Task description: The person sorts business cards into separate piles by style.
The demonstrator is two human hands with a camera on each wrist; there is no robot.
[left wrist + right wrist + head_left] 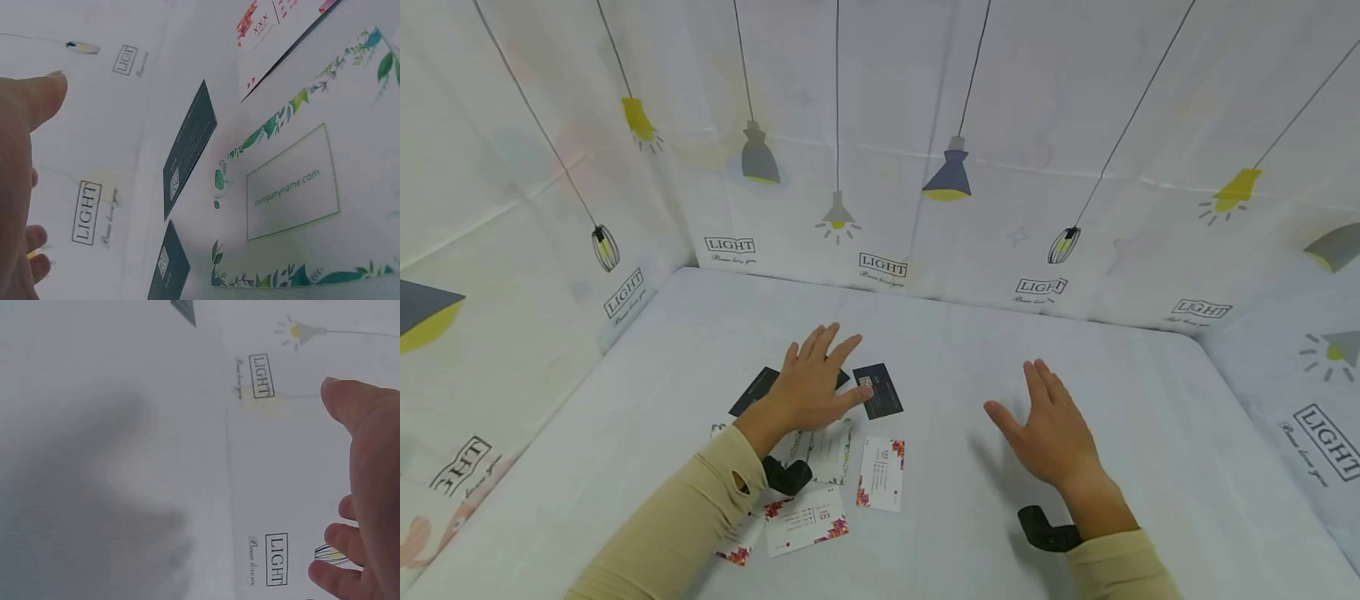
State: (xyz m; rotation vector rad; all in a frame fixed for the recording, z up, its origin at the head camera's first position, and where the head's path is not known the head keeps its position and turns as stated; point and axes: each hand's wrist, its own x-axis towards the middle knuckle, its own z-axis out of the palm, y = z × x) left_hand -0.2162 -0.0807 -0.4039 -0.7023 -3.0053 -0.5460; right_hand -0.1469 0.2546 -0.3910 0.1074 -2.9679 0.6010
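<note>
The left hand (pixel 814 387) has fingers spread, the right hand (pixel 1054 433) fingers nearly together; the sleeve (pixel 677 521), if dragged, could skew the cards (pixel 807 522)

Sheet-walled booth (pixel 685 208); lamp-printed walls (pixel 880 100) line the far, left and right edges of a white table (pixel 940 450).

Three dark cards (pixel 885 395), three floral (pixel 881 475), perhaps two leafy (pixel 300 197).
</note>
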